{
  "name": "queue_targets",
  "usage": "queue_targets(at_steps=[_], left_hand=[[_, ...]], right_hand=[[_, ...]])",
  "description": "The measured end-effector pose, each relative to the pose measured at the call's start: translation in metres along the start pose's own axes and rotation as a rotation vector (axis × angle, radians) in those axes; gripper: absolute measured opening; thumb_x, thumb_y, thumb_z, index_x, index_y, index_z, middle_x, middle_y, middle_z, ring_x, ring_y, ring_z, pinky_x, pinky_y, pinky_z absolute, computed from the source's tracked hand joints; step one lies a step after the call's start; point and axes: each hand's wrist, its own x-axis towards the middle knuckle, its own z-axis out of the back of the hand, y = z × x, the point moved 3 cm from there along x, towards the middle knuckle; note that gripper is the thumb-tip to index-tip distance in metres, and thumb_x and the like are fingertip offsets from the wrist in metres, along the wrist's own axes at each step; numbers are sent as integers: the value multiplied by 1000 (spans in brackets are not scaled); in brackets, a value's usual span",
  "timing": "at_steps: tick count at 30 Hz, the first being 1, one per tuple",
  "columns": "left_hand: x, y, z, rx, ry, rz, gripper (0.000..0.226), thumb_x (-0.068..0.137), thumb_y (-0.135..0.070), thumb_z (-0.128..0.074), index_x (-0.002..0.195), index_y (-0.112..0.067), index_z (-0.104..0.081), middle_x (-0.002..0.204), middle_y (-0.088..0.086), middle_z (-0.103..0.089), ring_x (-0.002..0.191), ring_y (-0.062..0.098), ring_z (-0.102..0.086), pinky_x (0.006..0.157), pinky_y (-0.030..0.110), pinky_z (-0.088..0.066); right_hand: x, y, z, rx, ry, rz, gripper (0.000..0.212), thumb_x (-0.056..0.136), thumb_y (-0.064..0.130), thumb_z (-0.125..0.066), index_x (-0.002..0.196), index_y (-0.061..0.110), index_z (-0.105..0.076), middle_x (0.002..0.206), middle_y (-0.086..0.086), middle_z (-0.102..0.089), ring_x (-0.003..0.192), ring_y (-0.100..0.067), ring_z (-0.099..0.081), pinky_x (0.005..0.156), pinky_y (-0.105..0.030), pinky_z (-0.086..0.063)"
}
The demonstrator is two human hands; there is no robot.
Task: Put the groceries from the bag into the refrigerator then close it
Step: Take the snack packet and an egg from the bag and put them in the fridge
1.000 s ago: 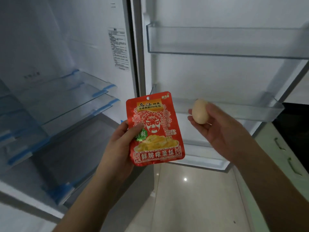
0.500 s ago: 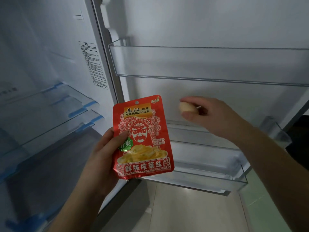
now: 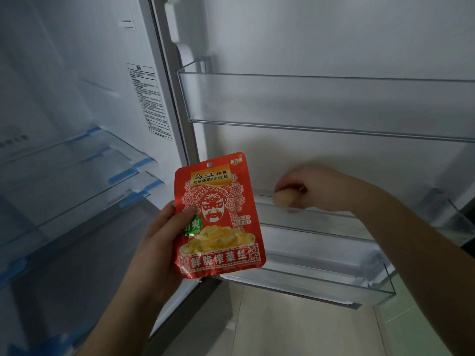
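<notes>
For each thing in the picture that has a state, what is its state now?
Refrigerator door: open.
Top door shelf: empty.
Middle door shelf: the egg is going into it.
Egg: held in the right hand.
Red packet: sealed, upright, held in the left hand.
Glass shelves: empty where visible.

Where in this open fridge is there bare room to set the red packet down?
The top door bin shows nothing inside. The glass shelves left of the packet look bare too. The middle door bin is busy at its left end, where the right hand lowers an egg.
</notes>
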Motion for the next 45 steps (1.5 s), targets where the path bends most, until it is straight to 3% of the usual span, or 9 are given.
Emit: queue_targets(at_steps=[9, 14, 17, 22, 27, 32, 38, 41, 45], left_hand=[[4, 1, 4, -21, -27, -19, 43, 86, -26, -61, 128, -18, -58, 119, 14, -70, 99, 41, -70, 76, 50, -59], [5, -1, 6, -43, -51, -40, 45, 83, -27, -62, 128, -19, -58, 118, 13, -71, 99, 39, -71, 74, 50, -59], [4, 0, 8, -40, -64, -44, 45, 83, -27, -63, 127, -19, -58, 118, 14, -70, 99, 40, -70, 74, 50, -59], [0, 0, 10, -41, -86, -59, 45, 82, -26, -63, 126, -18, -58, 117, 14, -71, 99, 40, -71, 74, 50, -60], [-8, 3, 14, -43, -122, -83, 42, 83, -25, -61, 125, -16, -58, 115, 15, -72, 95, 39, -72, 68, 45, -61], [-21, 8, 23, -37, -233, -158, 37, 85, -24, -60, 120, -16, -60, 111, 13, -73, 89, 34, -74, 60, 38, -60], [-38, 15, 42, -59, -333, -163, 39, 84, -25, -61, 121, -13, -59, 112, 13, -73, 94, 36, -72, 65, 41, -60], [-49, 19, 53, -70, -391, -162, 39, 83, -25, -62, 121, -15, -59, 111, 12, -73, 97, 37, -72, 72, 45, -60], [-67, 24, 70, -81, -480, -172, 38, 83, -24, -64, 119, -14, -59, 110, 13, -73, 96, 38, -72, 74, 47, -59]], right_hand=[[7, -4, -6, -6, 9, 44, 44, 82, 22, -73, 125, 21, -62, 124, 4, -63, 112, -9, -54, 87, -12, -32], [8, -7, -6, 24, -12, 50, 48, 81, 20, -76, 126, 18, -61, 124, 2, -64, 113, -11, -56, 89, -7, -32], [8, -6, -5, 24, -16, 44, 46, 83, 22, -73, 127, 17, -60, 124, 1, -64, 114, -12, -56, 93, -12, -35], [4, 2, 8, 132, -302, 106, 29, 89, 19, -66, 118, 20, -66, 113, 10, -65, 106, -2, -56, 84, 2, -30], [-10, 31, 15, 321, -480, 177, 21, 94, 18, -60, 113, 22, -69, 108, 15, -68, 101, 6, -59, 87, -6, -40], [-16, 67, 4, 587, -465, 257, 23, 96, 14, -54, 113, 21, -67, 106, 16, -70, 103, 3, -63, 86, -11, -47], [-15, 100, -30, 404, -497, 293, 36, 93, 37, -47, 121, 22, -62, 114, 11, -66, 102, 2, -61, 86, -11, -49], [-12, 113, -55, 514, -441, 271, 47, 89, 49, -44, 125, 23, -58, 119, 10, -66, 102, 1, -62, 84, -19, -54], [-3, 133, -88, 734, -296, 183, 63, 78, 62, -44, 131, 30, -50, 123, 15, -61, 102, 7, -58, 82, -13, -50]])
